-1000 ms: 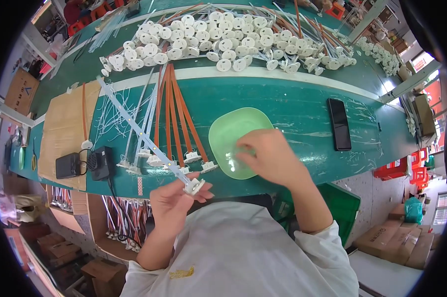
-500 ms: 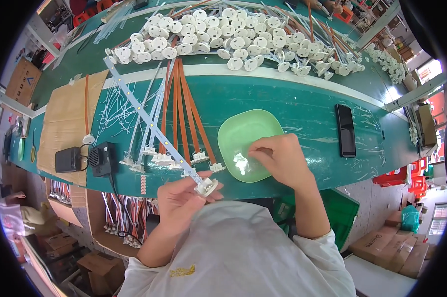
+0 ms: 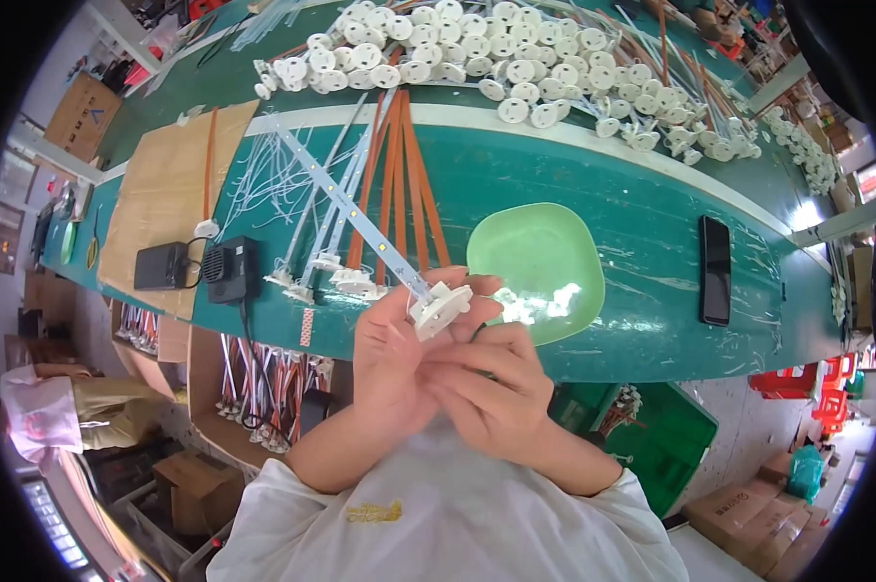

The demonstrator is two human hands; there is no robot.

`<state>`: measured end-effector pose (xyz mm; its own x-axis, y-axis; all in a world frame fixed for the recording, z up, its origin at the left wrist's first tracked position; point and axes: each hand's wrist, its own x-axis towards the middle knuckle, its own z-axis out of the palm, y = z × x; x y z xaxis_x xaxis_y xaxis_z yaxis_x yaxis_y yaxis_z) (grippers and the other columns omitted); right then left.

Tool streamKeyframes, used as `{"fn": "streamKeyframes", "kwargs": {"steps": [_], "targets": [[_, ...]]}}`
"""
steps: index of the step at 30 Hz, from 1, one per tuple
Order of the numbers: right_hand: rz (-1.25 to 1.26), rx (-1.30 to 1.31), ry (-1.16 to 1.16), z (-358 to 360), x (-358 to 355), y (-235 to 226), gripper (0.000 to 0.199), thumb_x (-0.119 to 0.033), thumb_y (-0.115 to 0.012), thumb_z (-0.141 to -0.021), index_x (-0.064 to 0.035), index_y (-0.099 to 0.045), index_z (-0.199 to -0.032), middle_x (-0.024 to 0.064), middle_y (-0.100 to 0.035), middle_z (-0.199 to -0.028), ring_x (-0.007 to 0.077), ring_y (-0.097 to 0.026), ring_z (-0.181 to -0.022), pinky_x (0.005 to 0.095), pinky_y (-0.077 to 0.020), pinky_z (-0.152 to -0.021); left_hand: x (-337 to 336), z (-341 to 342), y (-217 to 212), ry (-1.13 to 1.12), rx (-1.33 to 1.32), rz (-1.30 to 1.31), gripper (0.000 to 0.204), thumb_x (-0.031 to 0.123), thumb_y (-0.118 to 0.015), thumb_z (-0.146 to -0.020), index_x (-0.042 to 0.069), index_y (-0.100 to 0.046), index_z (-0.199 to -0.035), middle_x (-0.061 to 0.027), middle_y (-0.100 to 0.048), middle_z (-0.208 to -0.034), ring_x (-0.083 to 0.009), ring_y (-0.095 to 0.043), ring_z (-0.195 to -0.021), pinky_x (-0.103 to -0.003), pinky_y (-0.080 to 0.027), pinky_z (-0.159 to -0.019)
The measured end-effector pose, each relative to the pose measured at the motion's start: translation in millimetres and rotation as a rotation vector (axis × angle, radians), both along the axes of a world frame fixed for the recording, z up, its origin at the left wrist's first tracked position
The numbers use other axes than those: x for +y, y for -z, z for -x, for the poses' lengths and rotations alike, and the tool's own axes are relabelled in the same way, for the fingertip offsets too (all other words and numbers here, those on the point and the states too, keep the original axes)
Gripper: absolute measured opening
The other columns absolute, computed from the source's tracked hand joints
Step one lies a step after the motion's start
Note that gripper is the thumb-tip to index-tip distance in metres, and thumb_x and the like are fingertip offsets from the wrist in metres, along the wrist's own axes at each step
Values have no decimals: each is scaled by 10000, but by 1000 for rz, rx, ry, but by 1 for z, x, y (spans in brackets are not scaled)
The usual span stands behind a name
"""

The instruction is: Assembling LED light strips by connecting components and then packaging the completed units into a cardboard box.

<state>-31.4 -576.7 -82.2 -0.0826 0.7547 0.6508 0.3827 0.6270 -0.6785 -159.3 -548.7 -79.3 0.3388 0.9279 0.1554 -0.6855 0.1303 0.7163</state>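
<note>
Left hand (image 3: 388, 361) grasps the white plastic end cap (image 3: 441, 308), slim pale-blue metallic LED strip (image 3: 360, 220) slanting away up-left; right hand (image 3: 494, 390) bunches just below, contents cannot be told.

Free tabletop (image 3: 651, 267) lies between plate (image 3: 535, 247) and phone (image 3: 715, 270); the held light strip (image 3: 355, 213) bars the left.

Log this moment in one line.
left hand: holding white plastic end piece of pale flat LED strip; right hand: beside it, contents unclear; light-green rounded-square dish: on green tabletop
</note>
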Motion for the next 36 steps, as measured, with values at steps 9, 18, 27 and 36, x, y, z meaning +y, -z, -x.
{"fn": "streamKeyframes", "kwargs": {"steps": [9, 18, 27, 36], "targets": [[234, 152, 10, 0, -4, 3, 262, -3, -810, -621, -58, -747, -869, 61, -670, -1003, 231, -564, -846, 305, -466, -637, 2, 3, 5, 7, -13, -151, 746, 621, -504, -919, 45, -435, -1388, -138, -679, -1127, -353, -406, -1328, -449, -395, -1078], [76, 96, -32, -3, -13, 7, 201, 78, -754, -670, 3, -728, -855, 124, -658, -943, 221, -604, -775, 303, -472, -592, -1, 1, 2, -81, 0, -18, 671, 513, -610, -915, 42, -465, -1371, -140, -663, -1166, -331, -484, -1248, -456, -412, -1043], [-47, 71, 3, -14, -1, -19, 140, 124, -684, -685, 44, -655, -797, 143, -672, -734, 252, -646, -594, 292, -505, -551, -8, 3, 13, -39, -30, -88, 709, 464, -608, -934, 58, -353, -1457, -214, -624, -1248, -344, -553, -1232, -455, -439, -1029], [-133, 146, 47, -18, 5, -18, 139, 112, -682, -700, 44, -647, -816, 141, -675, -737, 252, -655, -605, 291, -514, -559, -10, -4, 9, 57, 39, -51, 684, 417, -689, -887, 29, -451, -1399, -224, -629, -1239, -390, -562, -1223, -555, -370, -1088]]}}
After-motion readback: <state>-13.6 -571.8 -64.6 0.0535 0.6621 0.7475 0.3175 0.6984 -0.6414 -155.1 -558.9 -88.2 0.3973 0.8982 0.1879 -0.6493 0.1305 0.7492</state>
